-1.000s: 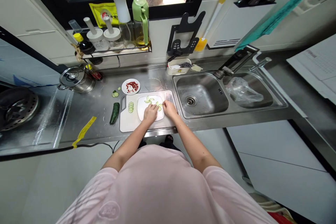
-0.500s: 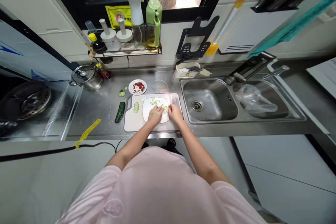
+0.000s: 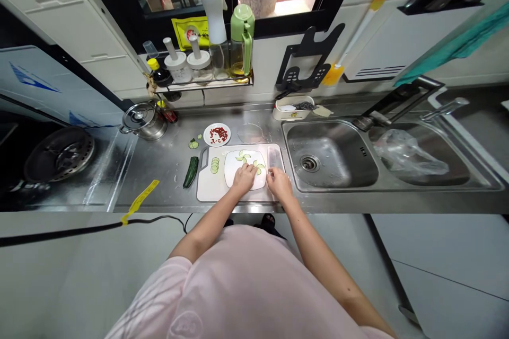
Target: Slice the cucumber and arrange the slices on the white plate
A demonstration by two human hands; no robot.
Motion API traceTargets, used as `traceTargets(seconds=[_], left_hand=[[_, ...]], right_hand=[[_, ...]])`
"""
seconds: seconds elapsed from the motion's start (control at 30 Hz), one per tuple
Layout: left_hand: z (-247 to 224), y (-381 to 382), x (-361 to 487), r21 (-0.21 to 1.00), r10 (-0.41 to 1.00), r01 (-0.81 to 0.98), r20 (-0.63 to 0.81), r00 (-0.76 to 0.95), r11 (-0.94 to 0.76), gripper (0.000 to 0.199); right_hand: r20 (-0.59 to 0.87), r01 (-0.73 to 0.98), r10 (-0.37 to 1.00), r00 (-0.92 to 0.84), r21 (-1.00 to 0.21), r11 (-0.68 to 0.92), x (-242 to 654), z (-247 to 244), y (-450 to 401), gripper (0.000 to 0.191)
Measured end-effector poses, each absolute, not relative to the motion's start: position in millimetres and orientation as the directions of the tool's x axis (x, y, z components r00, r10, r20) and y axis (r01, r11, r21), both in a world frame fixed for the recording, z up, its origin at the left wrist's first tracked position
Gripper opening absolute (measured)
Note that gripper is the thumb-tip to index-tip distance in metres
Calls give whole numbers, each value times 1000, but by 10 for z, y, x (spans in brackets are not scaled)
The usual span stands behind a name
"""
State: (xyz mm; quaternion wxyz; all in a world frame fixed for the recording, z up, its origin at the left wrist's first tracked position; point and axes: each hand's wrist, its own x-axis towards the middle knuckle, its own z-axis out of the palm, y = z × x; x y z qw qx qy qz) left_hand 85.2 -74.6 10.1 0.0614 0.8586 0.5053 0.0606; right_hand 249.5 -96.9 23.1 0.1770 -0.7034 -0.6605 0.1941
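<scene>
From my remote post I record the left hand (image 3: pixel 245 177) over the white plate (image 3: pixel 231 170), fingers partly extended by the cucumber slices (image 3: pixel 260 166) on it; I cannot tell whether it grips any. The right hand (image 3: pixel 279 184), fingers curled inward, sits at the plate's right edge, its contents unverifiable. The plate rests on the cutting board (image 3: pixel 204 189), a cucumber piece (image 3: pixel 191 172) lying left of the board on the counter (image 3: pixel 167 186).

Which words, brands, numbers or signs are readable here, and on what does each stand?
No text is readable.
Yellow packet: print too small.
Yellow strip on black cable: print too small.
Pink shirt emblem: blurred.
Light blue panel: blue logo, no legible words.
</scene>
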Motion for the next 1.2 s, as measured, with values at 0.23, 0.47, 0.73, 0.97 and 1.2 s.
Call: traceTargets(seconds=[0.23,0.47,0.73,0.97,1.2], left_hand=[[94,-826,867,174,889,872,51,455,-457,35],[129,-833,852,164,886,872,37,462,-462,34],[87,-809,869,246,907,877,19,421,-412,36],[92,-800,865,309,927,880,14,376,-361,36],[129,-838,807,403,942,852,98,322,-333,36]], right_hand=[[100,806,993,70,-592,3,2322,60,-963,25],[143,778,988,56,-627,47,2259,137,-855,25],[139,767,990,7,-636,85,2236,155,-711,25],[112,768,994,-16,-635,84,2213,140,-712,24],[108,751,994,-11,-656,79,2187,148,-712,25]])
